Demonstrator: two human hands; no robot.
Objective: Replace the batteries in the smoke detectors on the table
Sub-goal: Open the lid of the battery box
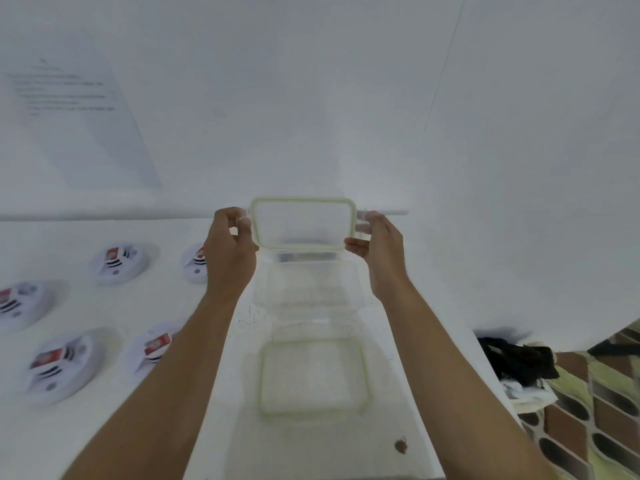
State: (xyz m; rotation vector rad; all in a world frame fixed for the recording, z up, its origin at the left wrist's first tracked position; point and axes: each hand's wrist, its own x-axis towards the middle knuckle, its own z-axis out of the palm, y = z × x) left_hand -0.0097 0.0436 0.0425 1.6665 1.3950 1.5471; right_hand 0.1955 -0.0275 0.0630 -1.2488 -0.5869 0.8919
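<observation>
Both hands hold up a clear plastic lid with a pale green rim (pixel 304 224) above the table. My left hand (pixel 230 252) grips its left clip; my right hand (pixel 377 251) grips its right edge. Below the lid stands a clear plastic container (pixel 308 289), its contents too blurred to tell. A second green-rimmed lid or box (pixel 313 377) lies nearer to me. Several white round smoke detectors lie on their backs at the left, each with a red-and-black battery showing: one detector (pixel 119 263), another (pixel 60 367), and a third (pixel 156 348) beside my left forearm.
The white table (pixel 104 306) meets a white wall with a printed sheet (pixel 69 109) on it. A small brown spot (pixel 401 445) marks the table near me. Off the right edge lie a black item (pixel 519 358) and a patterned floor (pixel 595 410).
</observation>
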